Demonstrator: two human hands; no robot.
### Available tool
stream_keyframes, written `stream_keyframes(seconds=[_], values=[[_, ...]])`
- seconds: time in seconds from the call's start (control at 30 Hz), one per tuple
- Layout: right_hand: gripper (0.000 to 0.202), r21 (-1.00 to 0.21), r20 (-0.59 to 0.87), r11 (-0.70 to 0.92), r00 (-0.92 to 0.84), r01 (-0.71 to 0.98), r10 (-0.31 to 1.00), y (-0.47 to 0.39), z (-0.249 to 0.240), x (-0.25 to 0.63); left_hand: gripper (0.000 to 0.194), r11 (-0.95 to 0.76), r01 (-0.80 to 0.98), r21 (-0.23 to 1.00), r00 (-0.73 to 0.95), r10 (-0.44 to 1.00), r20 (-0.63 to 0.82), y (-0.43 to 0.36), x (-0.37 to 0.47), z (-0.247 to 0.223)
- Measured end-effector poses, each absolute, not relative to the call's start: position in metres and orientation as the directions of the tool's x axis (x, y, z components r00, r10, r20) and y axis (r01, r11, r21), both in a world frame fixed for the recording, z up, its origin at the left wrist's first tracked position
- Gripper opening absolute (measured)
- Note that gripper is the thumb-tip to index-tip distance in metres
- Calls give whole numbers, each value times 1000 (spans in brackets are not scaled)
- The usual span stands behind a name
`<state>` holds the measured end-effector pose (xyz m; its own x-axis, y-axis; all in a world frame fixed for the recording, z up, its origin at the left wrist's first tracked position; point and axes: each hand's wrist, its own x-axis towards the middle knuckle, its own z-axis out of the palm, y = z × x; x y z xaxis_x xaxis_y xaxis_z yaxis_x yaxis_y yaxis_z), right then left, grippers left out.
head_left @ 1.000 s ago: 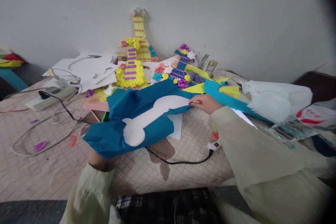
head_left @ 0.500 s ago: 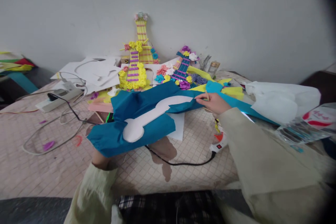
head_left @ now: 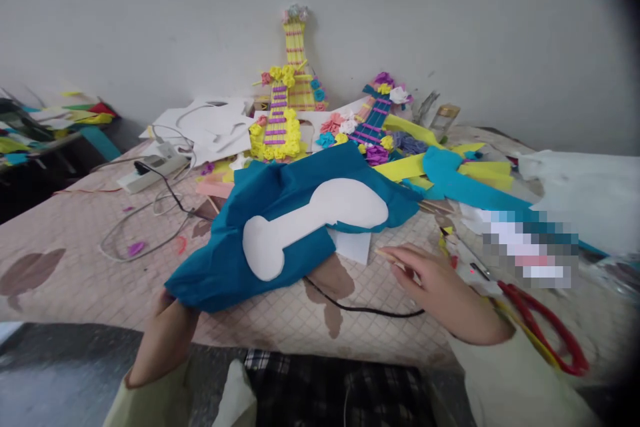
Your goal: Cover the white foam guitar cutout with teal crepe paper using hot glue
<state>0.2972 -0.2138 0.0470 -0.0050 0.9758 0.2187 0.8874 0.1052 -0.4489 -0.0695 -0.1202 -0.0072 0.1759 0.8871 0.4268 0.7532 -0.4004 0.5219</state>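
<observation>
A white spoon-shaped cutout [head_left: 303,223], with one rounded end wider than the other, lies on a crumpled blue fabric-like sheet [head_left: 220,273]. A fold of the blue sheet rises against the lower edge of its wide right end. My left hand [head_left: 167,307] is closed on the sheet's near left corner, its fingertips partly hidden beneath it. My right hand [head_left: 430,280] hovers right of the cutout, apart from the sheet. Its index finger stretches forward with a gap to the thumb, and I see nothing clearly held. Red-handled scissors [head_left: 545,327] lie beside my right wrist.
Decorated instrument-shaped crafts [head_left: 277,113] lean at the wall. White paper scraps [head_left: 215,123] and a power strip [head_left: 150,173] lie left. A black cable [head_left: 365,309] crosses the near table. Blue strips [head_left: 480,193] and a white plastic bag [head_left: 590,190] are right.
My right hand has let go of the blue sheet's right end and drawn back toward me. The cutout's wide end is now uncovered. My left hand has shifted slightly left; the view has turned left.
</observation>
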Motion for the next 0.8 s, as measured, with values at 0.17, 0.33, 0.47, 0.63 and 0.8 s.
stream_keyframes(seconds=[0.17, 0.33, 0.47, 0.63, 0.8], values=[[38, -256, 176, 72, -27, 964, 984, -189, 12, 293, 37, -237, 342, 909, -259, 907, 334, -153, -85, 12], [24, -315, 328, 87, 22, 945, 944, -192, 17, 277, 25, -230, 565, 792, -190, 899, 396, -167, -69, 30], [18, -560, 455, 221, 73, 798, 887, -216, 23, 242, 31, -624, 666, 408, 415, 765, 493, -155, -46, 31], [19, -674, 515, 304, 132, 673, 847, -247, 13, 216, 40, -758, 642, 116, 650, 618, 443, -132, -23, 23], [18, -630, 537, 254, 176, 734, 825, -261, 5, 236, 44, -771, 636, 36, 682, 584, 440, -125, -21, 18]])
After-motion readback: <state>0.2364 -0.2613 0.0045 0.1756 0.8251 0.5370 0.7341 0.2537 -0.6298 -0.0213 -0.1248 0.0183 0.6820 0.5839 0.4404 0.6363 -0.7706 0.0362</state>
